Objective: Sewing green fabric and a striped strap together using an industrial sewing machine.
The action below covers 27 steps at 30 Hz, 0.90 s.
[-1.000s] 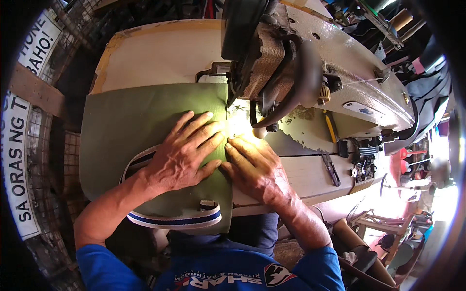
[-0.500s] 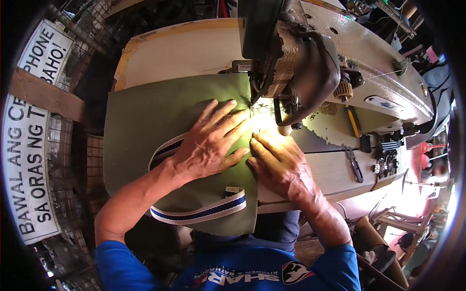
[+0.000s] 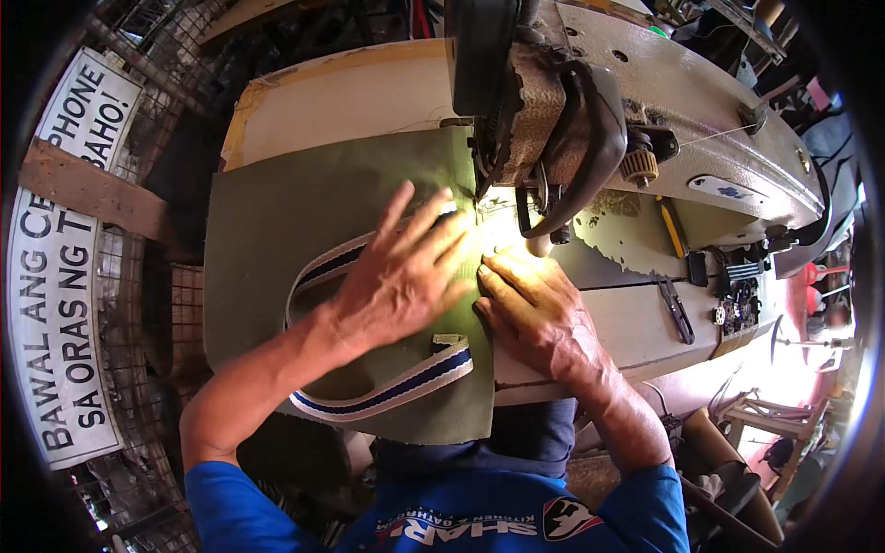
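Note:
A sheet of olive-green fabric (image 3: 267, 212) lies on the sewing machine's bed, its right edge running past the lit needle area. Over it is my left hand (image 3: 401, 267), fingers spread and slightly blurred; whether it touches the sheet I cannot tell. A white strap with a blue stripe (image 3: 392, 398) loops across the fabric and passes beneath that hand. My right hand (image 3: 539, 309) is at the sheet's right edge, just in front of the needle area, with its fingers bent together on the edge. The sewing machine (image 3: 590, 138) rises beyond both hands, its lower needle parts partly hidden.
On the table to the right lie a pair of thread snips (image 3: 676, 311), a yellow-and-black cutter (image 3: 671, 226) and small metal parts (image 3: 737, 304). Wire mesh with a white sign (image 3: 60, 341) stands at the left. The machine arm overhangs the right side.
The fabric has shifted slightly away from me at its far edge. My left hand's fingers have spread and seem raised, showing more of the strap. My right hand has barely moved.

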{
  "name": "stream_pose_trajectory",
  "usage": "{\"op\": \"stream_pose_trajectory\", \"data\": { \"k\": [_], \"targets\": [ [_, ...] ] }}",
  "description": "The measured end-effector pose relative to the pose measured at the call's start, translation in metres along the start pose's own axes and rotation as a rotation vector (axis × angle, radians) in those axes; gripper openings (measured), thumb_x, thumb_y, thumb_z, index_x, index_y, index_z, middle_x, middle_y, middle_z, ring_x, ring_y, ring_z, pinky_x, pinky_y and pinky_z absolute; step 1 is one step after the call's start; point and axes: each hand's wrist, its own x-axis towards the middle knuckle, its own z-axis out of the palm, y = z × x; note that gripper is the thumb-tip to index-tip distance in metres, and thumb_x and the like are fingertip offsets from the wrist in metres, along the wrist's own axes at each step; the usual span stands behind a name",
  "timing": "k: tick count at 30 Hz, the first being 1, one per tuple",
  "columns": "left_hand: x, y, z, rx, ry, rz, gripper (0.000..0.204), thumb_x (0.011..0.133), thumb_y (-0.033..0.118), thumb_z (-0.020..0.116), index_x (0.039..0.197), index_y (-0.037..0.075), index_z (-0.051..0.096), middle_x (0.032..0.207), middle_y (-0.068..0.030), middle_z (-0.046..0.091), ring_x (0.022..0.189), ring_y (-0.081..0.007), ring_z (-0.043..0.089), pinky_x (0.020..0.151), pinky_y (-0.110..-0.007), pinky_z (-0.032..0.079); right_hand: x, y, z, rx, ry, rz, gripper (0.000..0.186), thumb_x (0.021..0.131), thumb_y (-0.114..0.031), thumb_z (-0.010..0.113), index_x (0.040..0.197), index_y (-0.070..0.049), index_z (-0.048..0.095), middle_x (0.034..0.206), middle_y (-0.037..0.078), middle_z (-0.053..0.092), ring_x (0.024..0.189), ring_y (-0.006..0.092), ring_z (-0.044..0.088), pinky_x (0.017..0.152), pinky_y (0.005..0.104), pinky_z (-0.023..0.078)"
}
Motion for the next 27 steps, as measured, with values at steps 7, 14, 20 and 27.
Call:
{"op": "stream_pose_trajectory", "data": {
  "k": [7,14,20,27],
  "targets": [
    [-0.003,0.001,0.003,-0.125,-0.016,-0.053,0.052,0.079,0.032,0.073,0.120,0.000,0.061,0.126,-0.0160,0.056,0.129,-0.0381,0.045,0.111,-0.057,0.033,0.000,0.000,-0.002,-0.001,0.021,-0.028,0.033,0.081,-0.013,0.074,0.109,0.001,0.066,0.116,0.015,0.063,0.113,0.0353,0.059,0.098,0.0453,0.048],
    [0.004,-0.018,0.010,-0.134,-0.016,-0.067,0.052,0.080,0.032,0.071,0.121,0.003,0.060,0.126,-0.0133,0.056,0.129,-0.0367,0.046,0.110,-0.057,0.033,0.002,0.000,-0.003,0.019,-0.007,-0.010,0.033,0.083,-0.014,0.071,0.111,0.001,0.063,0.116,0.015,0.062,0.113,0.0348,0.057,0.097,0.0454,0.047],
    [0.015,-0.038,0.014,-0.126,-0.014,-0.066,0.052,0.081,0.036,0.068,0.121,0.004,0.060,0.131,-0.0131,0.055,0.132,-0.0357,0.044,0.111,-0.057,0.032,0.002,0.000,-0.003,0.012,-0.010,-0.014,0.035,0.085,-0.016,0.070,0.114,0.001,0.062,0.119,0.014,0.061,0.111,0.0339,0.058,0.097,0.0443,0.046],
    [0.008,-0.015,0.007,-0.053,-0.034,-0.011,0.038,0.083,0.029,0.067,0.113,0.006,0.065,0.123,-0.0125,0.059,0.130,-0.0360,0.045,0.111,-0.059,0.029,0.002,0.000,-0.004,0.017,0.020,0.006,0.036,0.078,-0.009,0.076,0.111,0.001,0.066,0.117,0.015,0.064,0.108,0.0332,0.062,0.092,0.0428,0.050]
  ]
}}
